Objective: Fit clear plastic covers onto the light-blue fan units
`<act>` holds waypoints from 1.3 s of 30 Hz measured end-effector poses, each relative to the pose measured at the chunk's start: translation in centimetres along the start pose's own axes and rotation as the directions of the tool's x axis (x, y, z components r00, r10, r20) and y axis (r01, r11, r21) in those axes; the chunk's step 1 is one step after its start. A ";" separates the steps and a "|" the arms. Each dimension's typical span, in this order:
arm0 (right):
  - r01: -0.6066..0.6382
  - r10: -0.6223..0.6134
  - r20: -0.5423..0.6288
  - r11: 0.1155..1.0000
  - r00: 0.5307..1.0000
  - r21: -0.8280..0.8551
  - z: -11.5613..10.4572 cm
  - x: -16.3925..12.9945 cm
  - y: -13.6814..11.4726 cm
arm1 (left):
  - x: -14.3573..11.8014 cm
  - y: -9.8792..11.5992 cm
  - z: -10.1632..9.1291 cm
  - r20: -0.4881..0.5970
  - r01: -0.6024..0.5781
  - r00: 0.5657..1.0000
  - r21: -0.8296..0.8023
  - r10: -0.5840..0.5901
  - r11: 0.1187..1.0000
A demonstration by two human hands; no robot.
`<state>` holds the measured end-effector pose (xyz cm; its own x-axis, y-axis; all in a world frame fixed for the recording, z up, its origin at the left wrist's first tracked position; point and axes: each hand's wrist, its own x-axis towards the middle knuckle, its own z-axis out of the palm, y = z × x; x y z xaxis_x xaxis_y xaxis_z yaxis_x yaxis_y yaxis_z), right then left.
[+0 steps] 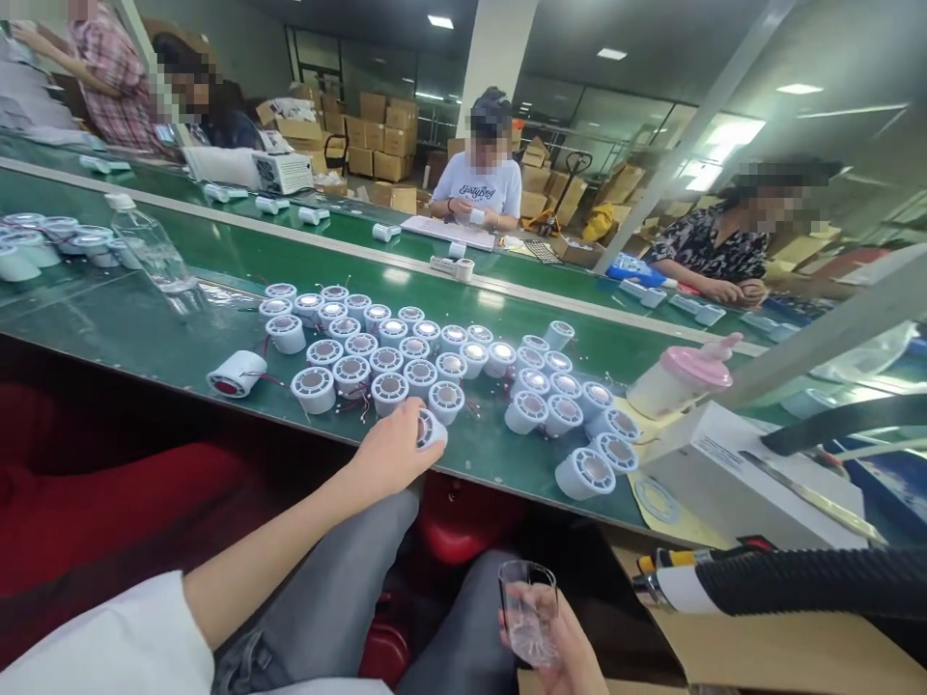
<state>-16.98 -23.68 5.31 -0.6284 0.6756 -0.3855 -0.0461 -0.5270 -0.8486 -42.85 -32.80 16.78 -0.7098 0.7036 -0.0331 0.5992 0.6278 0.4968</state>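
My left hand [387, 454] is closed round a white cylindrical part [433, 430] with a slotted ring on top, at the front edge of the green bench [492, 454]. Just behind it stand several similar white parts [389, 386], with grey round centres and thin red and dark wires. Another such part [238, 373] lies on its side to the left. Below the bench edge, over my lap, my right hand [569, 642] grips a clear cup [528, 627]. From here the cup looks tilted, and I make out no contents in it.
A water bottle [155, 246] leans at the left. At the right are a pink-lidded container [685, 376], a white box [760, 473] and a black ribbed hose [797, 582]. Across the green conveyor [304, 253], several people work; cardboard boxes [391, 135] are stacked behind.
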 end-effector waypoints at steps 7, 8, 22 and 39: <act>0.675 -0.422 0.530 0.393 0.735 -0.624 2.8 -1.5 -3.8 | -5.0 -1.4 2.0 0.584 0.540 0.797 -0.803 0.155 0.251; 0.722 -0.445 0.591 0.219 0.672 -0.656 3.2 -1.5 -4.4 | -5.3 -1.1 2.5 0.673 0.629 0.710 -0.738 0.206 0.244; 0.513 -0.198 0.475 0.405 0.857 -0.757 3.6 -2.6 -6.7 | -5.9 1.9 4.7 0.366 -0.257 0.801 -0.505 0.474 0.824; 0.543 -0.314 0.460 0.637 0.830 -0.546 2.5 -2.9 -7.4 | -7.2 1.0 5.8 0.537 0.323 0.731 -0.816 0.421 0.480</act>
<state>-16.79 -23.07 13.62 -0.8649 0.4891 0.1128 0.0532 0.3128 -0.9483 -34.94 -35.31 12.50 -0.0679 0.9574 -0.2807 -0.2438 0.2569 0.9352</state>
